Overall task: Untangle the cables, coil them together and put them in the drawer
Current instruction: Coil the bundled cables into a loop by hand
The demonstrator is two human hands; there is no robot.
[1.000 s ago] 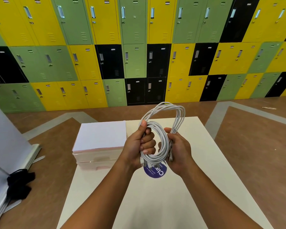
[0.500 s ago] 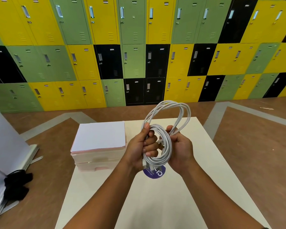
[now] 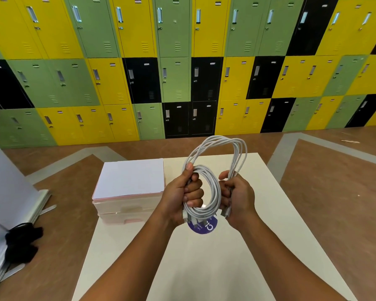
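Note:
A bundle of white cables [image 3: 215, 148] is looped into a coil and held above the cream table [image 3: 204, 268]. My left hand [image 3: 180, 198] grips the coil's left side, fingers curled round the strands. My right hand [image 3: 237, 196] grips the right side, with a cable plug sticking out below it. Several plug ends hang under the left hand. The pale pink and white drawer unit [image 3: 128, 196] sits on the table's far left corner, its drawers shut.
A round purple sticker [image 3: 204, 227] lies on the table under the coil. Yellow, green and black lockers [image 3: 182, 72] line the far wall. A white board [image 3: 7, 192] and a black cloth [image 3: 22, 242] stand on the brown floor at left.
My hands have drawn slightly apart, spreading the lower loops of the coil between them. The top loop has widened a little.

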